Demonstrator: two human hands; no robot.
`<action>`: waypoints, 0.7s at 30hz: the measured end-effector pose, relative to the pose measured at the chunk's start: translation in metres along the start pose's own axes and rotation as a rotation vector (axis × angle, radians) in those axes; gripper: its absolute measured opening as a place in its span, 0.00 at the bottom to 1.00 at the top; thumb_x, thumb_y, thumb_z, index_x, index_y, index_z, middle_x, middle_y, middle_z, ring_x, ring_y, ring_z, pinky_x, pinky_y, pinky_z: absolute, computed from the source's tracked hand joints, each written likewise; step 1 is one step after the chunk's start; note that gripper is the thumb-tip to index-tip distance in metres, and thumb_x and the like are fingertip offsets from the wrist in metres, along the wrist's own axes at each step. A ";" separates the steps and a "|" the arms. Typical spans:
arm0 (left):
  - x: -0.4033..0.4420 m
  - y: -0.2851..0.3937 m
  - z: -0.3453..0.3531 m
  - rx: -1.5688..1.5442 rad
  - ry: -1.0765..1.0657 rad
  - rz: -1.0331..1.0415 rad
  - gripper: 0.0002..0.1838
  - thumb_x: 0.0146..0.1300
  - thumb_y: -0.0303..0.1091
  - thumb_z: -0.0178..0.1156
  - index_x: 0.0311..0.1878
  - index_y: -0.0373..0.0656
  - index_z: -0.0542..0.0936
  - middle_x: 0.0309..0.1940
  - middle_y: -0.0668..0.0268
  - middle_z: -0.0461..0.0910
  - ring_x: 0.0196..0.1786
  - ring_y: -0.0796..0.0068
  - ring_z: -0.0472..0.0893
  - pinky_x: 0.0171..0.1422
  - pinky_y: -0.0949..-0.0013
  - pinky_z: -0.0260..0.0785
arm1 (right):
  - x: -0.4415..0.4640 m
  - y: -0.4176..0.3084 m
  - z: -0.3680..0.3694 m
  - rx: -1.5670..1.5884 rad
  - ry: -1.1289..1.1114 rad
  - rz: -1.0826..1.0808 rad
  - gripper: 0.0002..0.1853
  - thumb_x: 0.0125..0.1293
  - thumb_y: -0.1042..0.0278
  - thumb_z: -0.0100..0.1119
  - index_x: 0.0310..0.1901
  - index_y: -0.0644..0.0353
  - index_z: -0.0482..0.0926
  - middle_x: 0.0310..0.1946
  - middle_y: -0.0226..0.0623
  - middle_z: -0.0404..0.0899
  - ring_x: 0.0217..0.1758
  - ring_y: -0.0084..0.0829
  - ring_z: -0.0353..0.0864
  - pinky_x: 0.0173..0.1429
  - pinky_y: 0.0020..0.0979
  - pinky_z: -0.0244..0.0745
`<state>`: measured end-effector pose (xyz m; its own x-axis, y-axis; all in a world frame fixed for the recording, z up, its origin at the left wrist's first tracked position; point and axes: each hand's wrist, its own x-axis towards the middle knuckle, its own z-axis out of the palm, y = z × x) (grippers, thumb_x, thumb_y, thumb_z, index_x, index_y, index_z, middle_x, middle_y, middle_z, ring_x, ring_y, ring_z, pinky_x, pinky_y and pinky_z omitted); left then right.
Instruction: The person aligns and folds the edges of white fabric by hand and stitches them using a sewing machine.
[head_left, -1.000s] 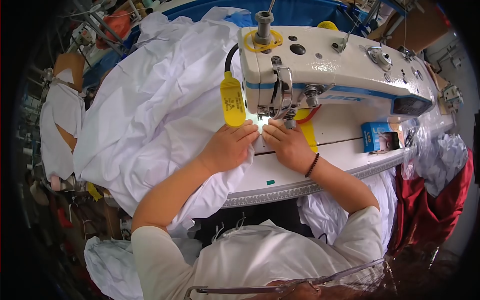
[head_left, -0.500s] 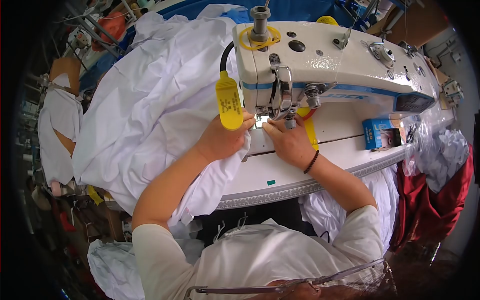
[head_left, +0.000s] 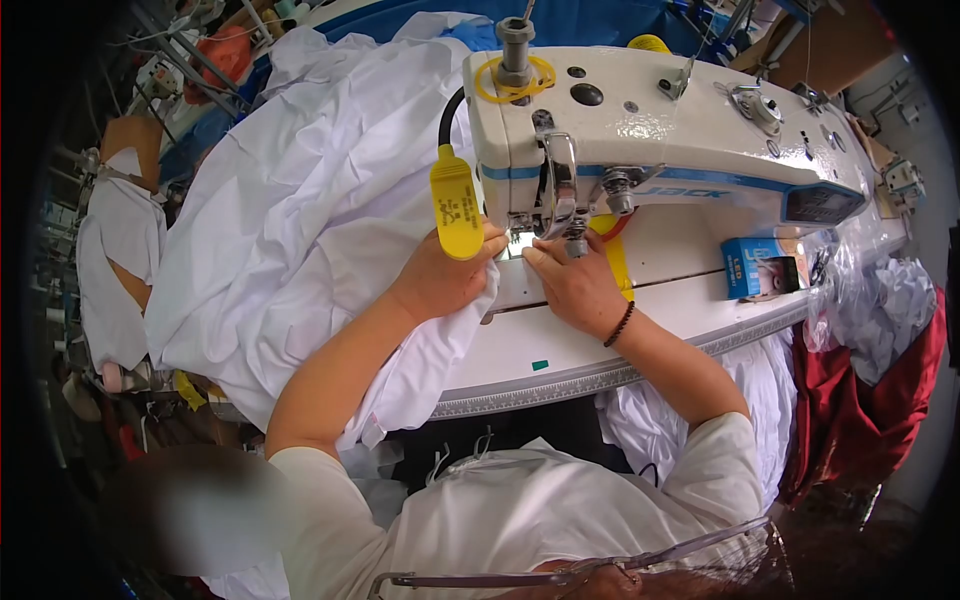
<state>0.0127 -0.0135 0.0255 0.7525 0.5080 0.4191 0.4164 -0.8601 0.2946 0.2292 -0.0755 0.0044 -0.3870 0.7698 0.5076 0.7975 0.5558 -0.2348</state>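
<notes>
Nearest, a pair of glasses (head_left: 590, 562) crosses the lower edge above the wearer's pale shirt (head_left: 540, 510); to the left of it lies a blurred shape (head_left: 215, 515), too soft to make out; beyond the shirt runs the front edge of a white sewing table (head_left: 600, 350), with a measuring strip (head_left: 540, 396) along it and a small green patch (head_left: 541, 366) on the top; more white fabric (head_left: 740, 400) hangs below the edge at the right, next to red cloth (head_left: 840, 430). The white cloth (head_left: 290, 230) spreads in loose folds over the left of the table, passes under the left forearm and hangs over the front edge; the left hand (head_left: 445, 275) rests on it, fingers close together and bent, their tips partly behind a yellow tag (head_left: 458, 212); the right hand (head_left: 578, 285), a dark bead bracelet (head_left: 620, 325) at its wrist, sits just beside the needle area, fingers bent and thumb reaching forward; whether either hand pinches anything cannot be told. Over both fingertips stands the head of a white sewing machine (head_left: 620, 120), its lamp lighting the gap between them; a blue box (head_left: 755, 268) lies beneath its arm at the right; farthest back is a blue bin (head_left: 600, 25).
</notes>
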 end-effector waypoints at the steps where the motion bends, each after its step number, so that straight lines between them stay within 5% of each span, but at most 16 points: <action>1: 0.000 0.000 0.000 -0.005 -0.001 -0.003 0.21 0.48 0.25 0.57 0.49 0.42 0.77 0.47 0.66 0.78 0.56 0.62 0.76 0.59 0.60 0.70 | 0.000 0.000 0.000 -0.001 0.001 0.000 0.17 0.51 0.75 0.54 0.44 0.57 0.83 0.36 0.40 0.81 0.51 0.43 0.74 0.64 0.44 0.61; 13: -0.002 0.000 0.002 -0.036 0.033 -0.020 0.20 0.49 0.23 0.56 0.49 0.42 0.78 0.44 0.65 0.77 0.51 0.61 0.76 0.59 0.57 0.68 | 0.000 0.000 0.000 -0.027 0.000 -0.021 0.18 0.50 0.75 0.54 0.45 0.57 0.81 0.32 0.43 0.80 0.49 0.46 0.74 0.63 0.45 0.62; 19: -0.009 -0.013 0.016 -0.210 0.125 -0.054 0.17 0.54 0.20 0.55 0.47 0.43 0.78 0.43 0.66 0.78 0.49 0.63 0.78 0.60 0.53 0.66 | 0.001 -0.007 -0.011 0.015 -0.033 -0.045 0.16 0.51 0.73 0.57 0.44 0.57 0.81 0.40 0.40 0.79 0.51 0.43 0.74 0.62 0.45 0.64; 21: -0.010 -0.020 0.013 -0.316 0.182 -0.066 0.16 0.54 0.19 0.54 0.46 0.43 0.78 0.42 0.65 0.79 0.48 0.63 0.78 0.59 0.53 0.66 | 0.001 -0.020 -0.013 0.222 0.004 -0.308 0.20 0.50 0.69 0.63 0.48 0.56 0.79 0.48 0.38 0.77 0.56 0.43 0.74 0.65 0.47 0.64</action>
<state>0.0040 -0.0015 0.0040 0.6148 0.5861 0.5277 0.2618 -0.7828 0.5645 0.2183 -0.0900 0.0201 -0.5910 0.5548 0.5856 0.5238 0.8160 -0.2446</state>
